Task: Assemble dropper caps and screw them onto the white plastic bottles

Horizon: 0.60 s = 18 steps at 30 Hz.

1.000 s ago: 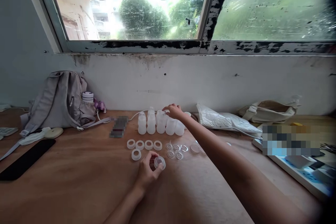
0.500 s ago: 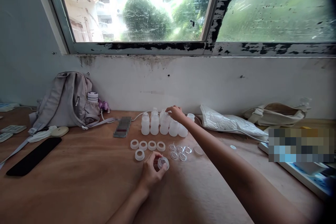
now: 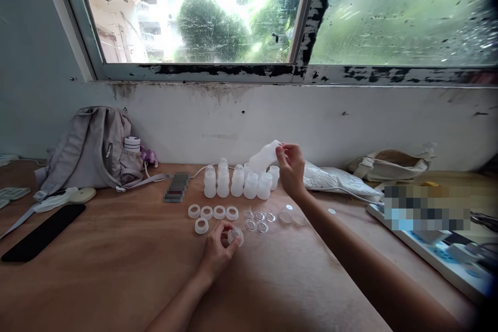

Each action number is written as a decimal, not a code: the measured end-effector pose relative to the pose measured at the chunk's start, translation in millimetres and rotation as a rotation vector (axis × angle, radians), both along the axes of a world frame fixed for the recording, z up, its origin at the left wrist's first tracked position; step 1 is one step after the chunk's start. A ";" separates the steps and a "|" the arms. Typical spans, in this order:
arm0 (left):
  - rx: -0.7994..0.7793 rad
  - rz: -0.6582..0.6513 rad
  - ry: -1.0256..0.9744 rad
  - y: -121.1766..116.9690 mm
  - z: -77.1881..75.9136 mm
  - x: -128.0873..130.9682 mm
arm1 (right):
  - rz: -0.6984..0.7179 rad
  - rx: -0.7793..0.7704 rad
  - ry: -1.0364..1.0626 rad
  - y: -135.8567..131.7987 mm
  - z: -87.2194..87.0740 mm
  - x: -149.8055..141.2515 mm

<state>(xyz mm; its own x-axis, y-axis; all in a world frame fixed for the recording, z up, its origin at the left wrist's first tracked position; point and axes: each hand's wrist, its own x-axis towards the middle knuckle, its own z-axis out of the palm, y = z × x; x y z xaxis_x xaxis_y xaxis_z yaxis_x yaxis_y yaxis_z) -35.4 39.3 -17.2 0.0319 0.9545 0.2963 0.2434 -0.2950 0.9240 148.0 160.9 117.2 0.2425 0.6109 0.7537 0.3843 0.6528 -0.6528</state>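
My left hand (image 3: 218, 247) pinches a translucent round bottle collar (image 3: 236, 236) just above the wooden table. My right hand (image 3: 292, 167) grips one end of a frosted white bottle (image 3: 264, 156), which is raised and tilted over the other bottles. Below it stand several frosted bottles (image 3: 223, 184) in rows; some have domed clear tops, others look open. White plastic rings (image 3: 206, 212) lie in front of these. To their right are small clear flanged pieces (image 3: 259, 216) and a clear round cap (image 3: 285, 217).
A grey backpack (image 3: 95, 150) leans against the wall at the left, with a black flat case (image 3: 43, 233) before it. A silvery plastic package (image 3: 334, 181) and a beige bag (image 3: 391, 166) lie at the right. A power strip (image 3: 439, 254) sits nearer.
My right hand has lifted a bottle out of the group and moved right with it, tipping it sideways. My left hand still holds the collar in nearly the same spot. The view has shifted slightly.
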 end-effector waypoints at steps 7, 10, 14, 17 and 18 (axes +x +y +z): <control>-0.068 -0.002 -0.060 -3.1 0.4 3.8 | 0.142 -0.096 -0.178 -93.5 -71.1 13.5; -0.103 0.009 -0.097 -3.3 0.7 4.3 | 0.133 -0.157 -0.244 -109.5 -106.0 17.1; -0.094 0.037 -0.168 -1.3 0.0 4.8 | 0.170 -0.201 -0.204 -115.2 -128.5 20.4; -0.137 0.022 -0.208 -0.3 0.7 5.2 | 0.292 -0.307 -0.203 -118.2 -132.9 21.6; -0.151 0.017 -0.221 -0.4 1.7 5.3 | 0.351 -0.354 -0.218 -119.7 -133.7 21.5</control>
